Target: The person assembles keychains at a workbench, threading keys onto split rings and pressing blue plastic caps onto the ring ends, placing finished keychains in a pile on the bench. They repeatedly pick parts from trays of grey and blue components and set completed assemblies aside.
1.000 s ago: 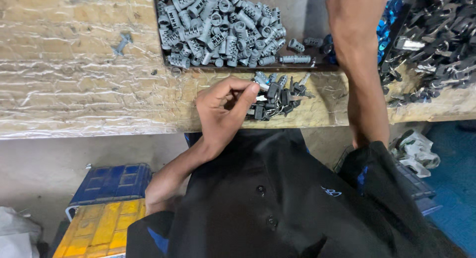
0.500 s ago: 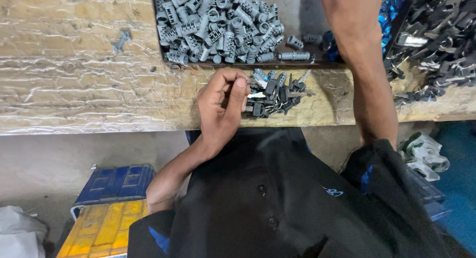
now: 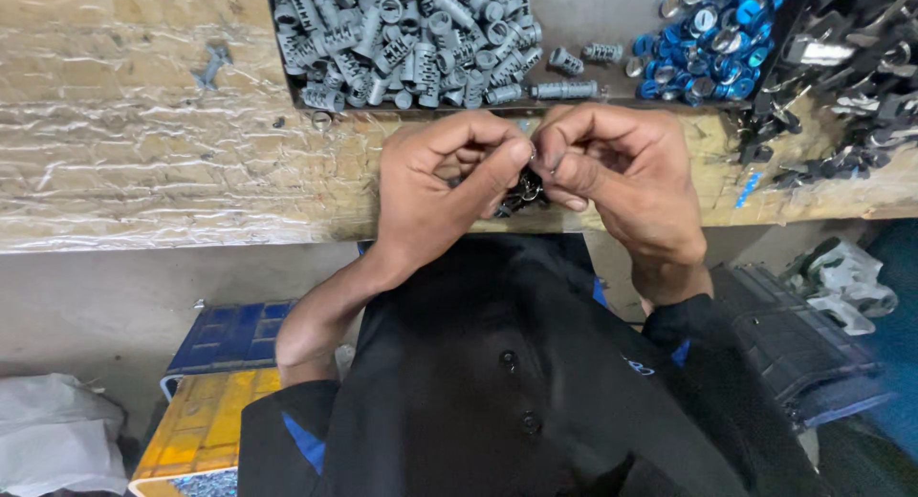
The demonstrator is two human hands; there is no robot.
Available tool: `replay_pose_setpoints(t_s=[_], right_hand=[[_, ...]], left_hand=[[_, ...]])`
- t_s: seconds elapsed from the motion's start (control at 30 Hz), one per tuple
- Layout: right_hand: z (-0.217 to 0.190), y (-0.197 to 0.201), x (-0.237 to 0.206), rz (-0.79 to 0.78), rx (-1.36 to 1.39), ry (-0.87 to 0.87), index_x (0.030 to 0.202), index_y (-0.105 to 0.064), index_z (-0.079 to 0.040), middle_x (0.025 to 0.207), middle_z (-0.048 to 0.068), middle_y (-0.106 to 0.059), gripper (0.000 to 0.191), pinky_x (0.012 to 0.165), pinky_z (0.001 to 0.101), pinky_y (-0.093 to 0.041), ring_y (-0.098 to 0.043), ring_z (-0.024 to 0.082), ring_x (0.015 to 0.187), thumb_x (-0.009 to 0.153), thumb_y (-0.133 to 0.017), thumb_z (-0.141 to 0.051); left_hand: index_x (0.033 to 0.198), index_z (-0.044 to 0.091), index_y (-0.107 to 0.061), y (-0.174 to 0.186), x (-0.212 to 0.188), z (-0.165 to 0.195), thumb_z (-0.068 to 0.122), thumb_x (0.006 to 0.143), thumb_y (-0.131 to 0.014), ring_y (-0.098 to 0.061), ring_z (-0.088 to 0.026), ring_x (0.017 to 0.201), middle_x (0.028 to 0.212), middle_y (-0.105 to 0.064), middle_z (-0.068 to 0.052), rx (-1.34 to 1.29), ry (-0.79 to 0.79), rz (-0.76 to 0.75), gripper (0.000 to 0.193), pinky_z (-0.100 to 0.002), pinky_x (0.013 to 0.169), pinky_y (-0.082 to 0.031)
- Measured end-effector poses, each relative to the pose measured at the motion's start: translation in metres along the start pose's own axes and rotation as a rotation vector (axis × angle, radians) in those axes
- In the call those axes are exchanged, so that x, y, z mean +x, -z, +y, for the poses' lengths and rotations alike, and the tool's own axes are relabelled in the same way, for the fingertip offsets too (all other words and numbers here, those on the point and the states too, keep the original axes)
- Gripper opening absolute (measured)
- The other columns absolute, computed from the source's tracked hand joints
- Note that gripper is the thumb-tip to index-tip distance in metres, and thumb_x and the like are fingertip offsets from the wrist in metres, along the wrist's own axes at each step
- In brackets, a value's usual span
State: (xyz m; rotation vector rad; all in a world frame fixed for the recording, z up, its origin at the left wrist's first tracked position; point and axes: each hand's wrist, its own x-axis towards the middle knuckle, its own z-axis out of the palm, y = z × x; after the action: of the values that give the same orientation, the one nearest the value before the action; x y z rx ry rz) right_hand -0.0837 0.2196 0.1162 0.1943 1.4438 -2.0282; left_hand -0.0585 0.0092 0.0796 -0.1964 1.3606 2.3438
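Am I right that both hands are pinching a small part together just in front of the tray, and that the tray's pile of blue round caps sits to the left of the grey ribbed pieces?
Not quite. In the head view the blue round caps lie to the right of the grey ribbed pieces in the tray. The rest holds: the left hand and right hand meet on a small part just in front of the tray.

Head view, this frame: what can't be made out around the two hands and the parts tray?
- Small dark part pinched between the left hand and right hand: fingers cover it, so its shape and the grip are unclear.
- Dark parts pile: mostly hidden behind both hands.
- Tray with grey plastic pieces and blue caps: cut off by the top edge.
- Black metal parts: cut off at the right edge.
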Motion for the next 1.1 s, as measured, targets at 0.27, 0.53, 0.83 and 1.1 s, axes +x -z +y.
replay_pose_setpoints(t_s=[0.27, 0.53, 0.83, 1.1], right_hand=[[0.011, -0.001, 0.007, 0.068, -0.056, -0.004, 0.107, -0.070, 0.004, 0.090, 0.004, -0.067, 0.022, 0.062, 0.0208, -0.041, -0.054, 0.005, 0.070, 0.102, -0.078, -0.015], [0.014, -0.004, 0.005, 0.115, -0.169, 0.045, 0.108, -0.069, 0.004, 0.088, 0.001, -0.065, 0.017, 0.063, 0.0188, -0.042, -0.054, 0.004, 0.071, 0.107, -0.075, -0.012], [0.002, 0.000, 0.012, 0.059, -0.213, -0.098, 0.100, -0.071, 0.004, 0.083, 0.002, -0.067, 0.021, 0.061, 0.0217, -0.044, -0.057, 0.006, 0.068, 0.098, -0.078, -0.015], [0.001, 0.004, 0.013, 0.049, -0.228, -0.130, 0.101, -0.071, 0.005, 0.083, 0.002, -0.067, 0.021, 0.061, 0.0206, -0.041, -0.056, 0.005, 0.070, 0.098, -0.079, -0.014]], left_hand=[[0.105, -0.002, -0.072, 0.002, 0.000, 0.010, 0.005, 0.107, -0.070, -0.061, -0.004, 0.066, 0.082, -0.067, -0.001, 0.238, -0.135, -0.013, 0.007, -0.022, 0.056, -0.046], [0.100, 0.001, -0.072, -0.012, -0.004, 0.007, 0.005, 0.104, -0.072, -0.061, -0.004, 0.063, 0.080, -0.069, -0.003, 0.470, -0.189, 0.135, 0.006, -0.023, 0.056, -0.047], [0.104, 0.002, -0.072, 0.011, 0.001, 0.020, 0.009, 0.103, -0.075, -0.058, -0.005, 0.070, 0.084, -0.068, -0.003, 0.550, -0.219, -0.051, 0.007, -0.023, 0.062, -0.046], [0.098, 0.002, -0.072, 0.014, 0.008, 0.029, 0.012, 0.102, -0.076, -0.050, -0.003, 0.061, 0.073, -0.064, -0.001, 0.553, -0.143, -0.104, 0.011, -0.024, 0.055, -0.040]])
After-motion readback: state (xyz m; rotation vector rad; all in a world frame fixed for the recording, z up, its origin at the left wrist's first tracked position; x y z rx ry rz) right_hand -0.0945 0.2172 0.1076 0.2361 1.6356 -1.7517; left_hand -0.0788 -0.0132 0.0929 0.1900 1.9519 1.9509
